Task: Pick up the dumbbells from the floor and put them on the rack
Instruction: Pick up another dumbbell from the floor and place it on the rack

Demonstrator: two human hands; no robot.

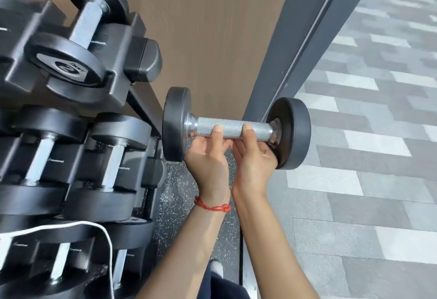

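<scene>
Mid-frame, I hold the dumbbell (236, 128) level from beneath, my left hand (208, 154) and right hand (254, 156) both wrapped round its knurled bar. The rack (132, 45), left, holds a dumbbell marked "2" (67, 66).

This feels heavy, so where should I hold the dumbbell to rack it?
Hold the dumbbell by its knurled steel handle between the two black heads, coming from underneath as the left hand and right hand do: it lies level.

- Both hands, left hand (208, 154) and right hand (254, 156), grip the dumbbell (236, 127) by its knurled handle, level, off the floor.
- The rack (132, 45) of dumbbells stands just left.
</scene>
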